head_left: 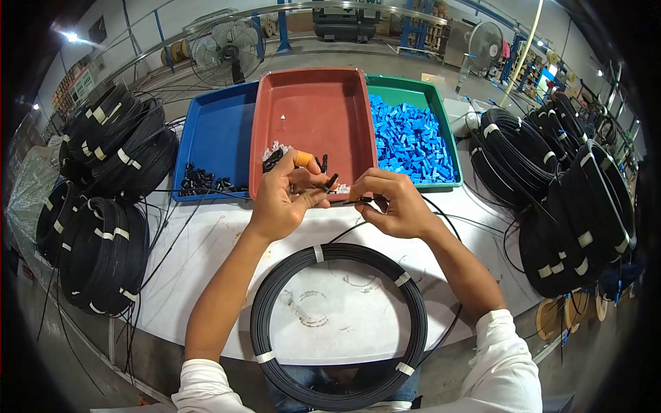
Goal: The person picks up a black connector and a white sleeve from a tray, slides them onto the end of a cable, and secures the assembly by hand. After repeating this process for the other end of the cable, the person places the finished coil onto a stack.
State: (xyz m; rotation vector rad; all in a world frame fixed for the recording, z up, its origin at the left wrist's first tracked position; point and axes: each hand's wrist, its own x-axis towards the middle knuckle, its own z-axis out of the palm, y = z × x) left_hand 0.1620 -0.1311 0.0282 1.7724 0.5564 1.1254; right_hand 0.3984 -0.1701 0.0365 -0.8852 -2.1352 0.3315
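Observation:
My left hand [282, 199], with an orange wrap on one finger, pinches a small black connector part [332, 182] over the near edge of the red tray [313, 113]. Close to its right, the fingertips of my right hand [396, 205] are closed on the end of a thin black cable [361, 200]. The exact shape of that end is partly hidden by the fingers. Below both hands lies a coil of black cable [261, 303], bound with white tape, overhanging the table's front edge.
A blue tray [217, 131] holds black parts; a green tray [451, 148] holds many blue clips [410, 141]. White and black pieces lie in the red tray. Taped black coils are stacked at left [103, 248] and right [513, 158] on the white table [344, 303], with loose cable ends trailing.

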